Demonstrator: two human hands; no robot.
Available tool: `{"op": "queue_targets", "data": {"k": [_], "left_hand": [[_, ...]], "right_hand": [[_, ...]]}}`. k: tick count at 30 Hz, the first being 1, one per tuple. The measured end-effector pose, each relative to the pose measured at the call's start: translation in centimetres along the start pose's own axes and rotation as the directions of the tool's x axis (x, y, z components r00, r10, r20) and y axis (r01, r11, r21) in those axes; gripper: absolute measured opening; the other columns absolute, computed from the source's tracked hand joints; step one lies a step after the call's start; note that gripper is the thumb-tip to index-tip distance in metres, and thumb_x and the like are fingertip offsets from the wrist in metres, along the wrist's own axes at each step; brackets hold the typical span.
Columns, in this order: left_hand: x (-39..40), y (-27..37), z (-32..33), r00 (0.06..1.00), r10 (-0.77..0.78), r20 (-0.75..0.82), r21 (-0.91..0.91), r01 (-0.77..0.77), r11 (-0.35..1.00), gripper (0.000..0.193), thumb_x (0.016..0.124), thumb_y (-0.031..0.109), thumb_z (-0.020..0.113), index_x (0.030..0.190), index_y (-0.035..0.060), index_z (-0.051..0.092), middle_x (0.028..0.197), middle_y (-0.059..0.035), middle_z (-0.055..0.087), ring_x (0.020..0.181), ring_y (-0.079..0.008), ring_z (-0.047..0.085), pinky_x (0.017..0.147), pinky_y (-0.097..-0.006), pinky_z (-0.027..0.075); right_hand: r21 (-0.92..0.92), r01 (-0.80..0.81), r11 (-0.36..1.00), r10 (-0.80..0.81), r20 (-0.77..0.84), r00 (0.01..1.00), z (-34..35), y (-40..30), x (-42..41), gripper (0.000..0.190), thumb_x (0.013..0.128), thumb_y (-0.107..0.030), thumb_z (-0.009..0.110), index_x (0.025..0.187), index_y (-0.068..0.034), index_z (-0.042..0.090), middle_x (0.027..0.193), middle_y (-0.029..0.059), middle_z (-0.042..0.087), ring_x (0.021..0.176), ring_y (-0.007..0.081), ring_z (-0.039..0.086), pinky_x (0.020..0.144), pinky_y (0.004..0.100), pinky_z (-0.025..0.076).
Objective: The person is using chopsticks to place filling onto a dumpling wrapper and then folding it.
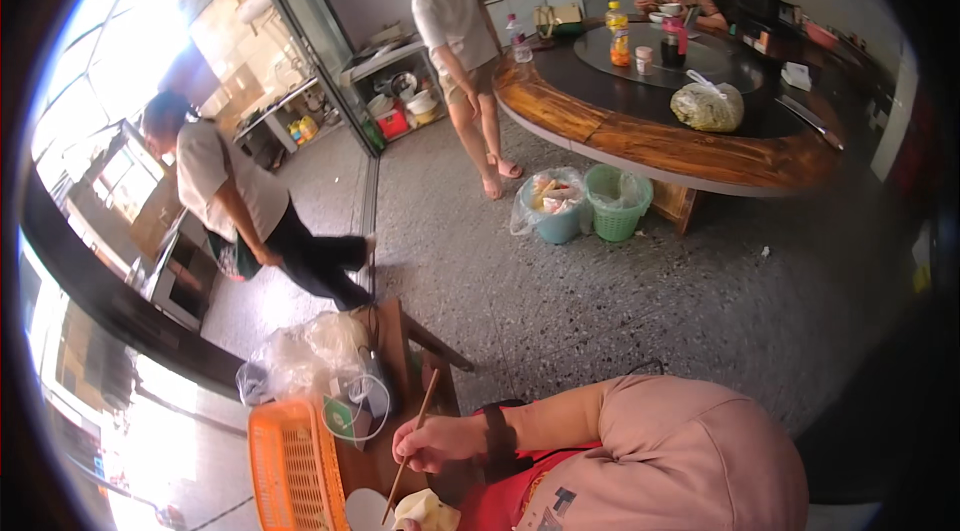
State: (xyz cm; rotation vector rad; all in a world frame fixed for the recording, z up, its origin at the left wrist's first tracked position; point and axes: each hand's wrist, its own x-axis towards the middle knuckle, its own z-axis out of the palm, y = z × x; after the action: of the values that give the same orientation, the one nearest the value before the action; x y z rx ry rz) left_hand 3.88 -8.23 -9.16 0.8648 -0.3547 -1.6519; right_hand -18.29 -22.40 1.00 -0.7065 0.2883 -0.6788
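Note:
A thin wooden stick, apparently a chopstick (424,407), slants down from my right hand (442,442), whose fingers are closed around it. Its lower tip is beside a pale yellow, folded piece that looks like dough (427,510). Only a fingertip of my left hand (412,524) shows at the bottom edge, against this piece; the rest of that hand is hidden or out of frame. A white round dish or lid (367,509) lies just left of the pale piece. My right wrist wears a dark band.
An orange plastic basket (294,467), clear plastic bags (315,351) and a small green-fronted box (346,415) are around the wooden table (390,328). Two bins (559,223) stand below a large round table (645,145) bearing a knife (810,122). One person walks left; two others are farther back.

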Motion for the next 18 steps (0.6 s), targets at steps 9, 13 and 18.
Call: {"op": "queue_targets", "data": {"k": [9, 13, 18], "left_hand": [[3.2, -1.0, 5.9, 0.931, -0.087, 0.354, 0.149, 0.035, 0.988, 0.051, 0.084, 0.043, 0.052, 0.121, 0.0090, 0.046, 0.116, -0.0077, 0.054, 0.099, -0.0222, 0.055, 0.076, -0.0340, 0.048], [4.3, -1.4, 6.4, 0.938, -0.120, 0.325, 0.182, 0.062, 0.981, 0.054, 0.083, 0.045, 0.053, 0.122, 0.0091, 0.045, 0.116, -0.0074, 0.054, 0.098, -0.0219, 0.055, 0.074, -0.0329, 0.048], [0.8, 0.6, 9.9, 0.963, 0.249, 0.107, 0.089, -0.259, 0.962, 0.045, 0.085, 0.027, 0.050, 0.122, 0.0029, 0.042, 0.113, -0.0164, 0.053, 0.097, -0.0299, 0.056, 0.073, -0.0423, 0.051]], "right_hand": [[-0.018, 0.068, 0.998, -0.070, -0.088, 0.994, -3.0, -1.8, -4.2, 0.012, 0.081, -0.017, 0.055, 0.085, -0.007, 0.056, 0.066, 0.0001, 0.053, 0.053, 0.0088, 0.048, 0.045, 0.0212, 0.038], [0.060, 0.113, 0.992, -0.102, -0.169, 0.980, -3.7, -2.2, -4.6, 0.011, 0.078, -0.018, 0.055, 0.078, -0.007, 0.057, 0.060, 0.0019, 0.054, 0.046, 0.0092, 0.048, 0.038, 0.0217, 0.035], [-0.108, 0.162, 0.981, -0.170, -0.067, 0.983, 0.5, -3.4, -2.9, 0.013, 0.086, -0.015, 0.051, 0.083, -0.004, 0.057, 0.061, 0.0028, 0.053, 0.051, 0.0090, 0.049, 0.045, 0.0209, 0.039]]}}
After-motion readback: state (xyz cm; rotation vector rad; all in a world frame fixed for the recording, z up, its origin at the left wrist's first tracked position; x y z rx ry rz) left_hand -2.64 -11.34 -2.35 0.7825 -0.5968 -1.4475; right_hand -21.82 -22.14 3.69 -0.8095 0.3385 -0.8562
